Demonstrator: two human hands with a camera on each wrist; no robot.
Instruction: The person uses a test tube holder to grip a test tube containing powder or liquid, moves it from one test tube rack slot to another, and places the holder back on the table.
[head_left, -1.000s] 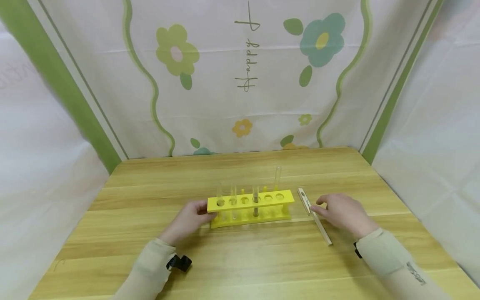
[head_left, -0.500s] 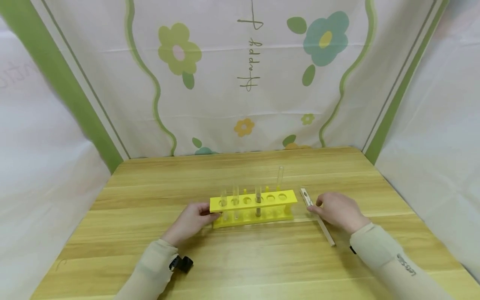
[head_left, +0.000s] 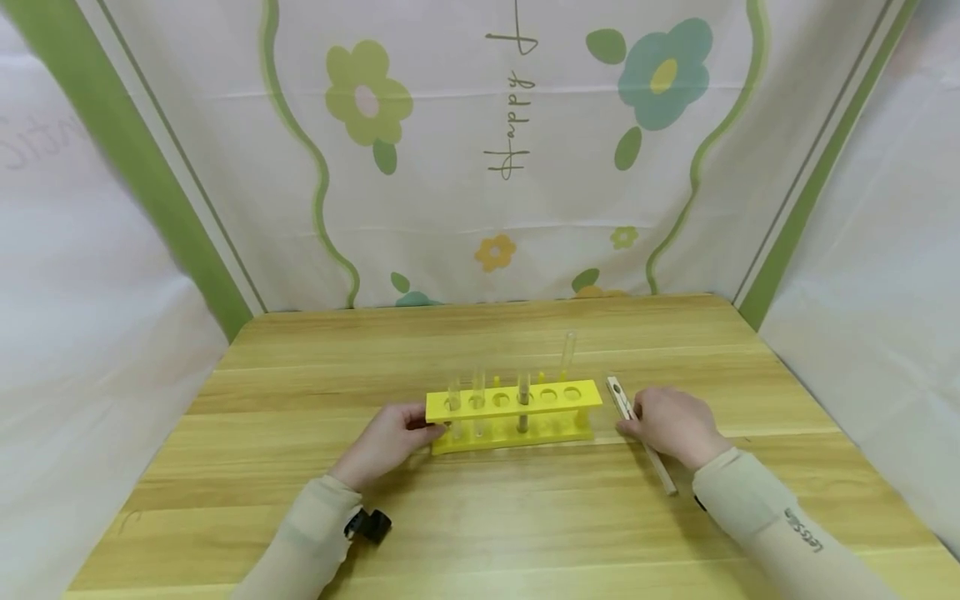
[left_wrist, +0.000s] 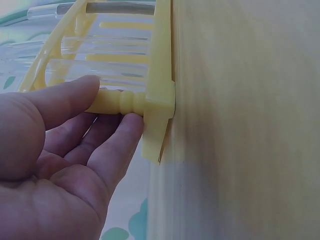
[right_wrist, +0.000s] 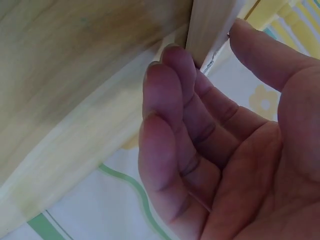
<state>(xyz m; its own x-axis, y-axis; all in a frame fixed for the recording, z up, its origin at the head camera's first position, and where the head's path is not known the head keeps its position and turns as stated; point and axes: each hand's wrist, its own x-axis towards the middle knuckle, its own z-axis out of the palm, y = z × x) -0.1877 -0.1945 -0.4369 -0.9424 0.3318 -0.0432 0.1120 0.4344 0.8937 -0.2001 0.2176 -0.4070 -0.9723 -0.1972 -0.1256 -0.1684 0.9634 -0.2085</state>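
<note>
A yellow test tube rack (head_left: pixel 589 395) stands on the table, with my left hand (head_left: pixel 389 443) at its left end. In the left wrist view, the thumb and fingers of that hand pinch the rack's end post (left_wrist: pixel 131 102). Two clear test tubes (head_left: pixel 478 382) sit in the left holes. A test tube with dark contents (head_left: pixel 522 422) stands farther right, and another clear tube (head_left: pixel 568 350) rises at the rear. To the right, a wooden test tube holder (head_left: pixel 662 475) lies slanted. My right hand (head_left: pixel 672 423) pinches its middle between thumb and fingers, hiding part of it.
The wood-grain table (head_left: pixel 300 358) reaches back to a white curtain (head_left: pixel 442 192) printed with flowers. Pale cloth hangs on both sides. A small black device (head_left: pixel 369 527) is strapped to the left wrist.
My right thumb and fingers have come together around the wooden test tube holder. The left hand stays on the rack's post. The head view has shifted slightly, moving the scene rightward.
</note>
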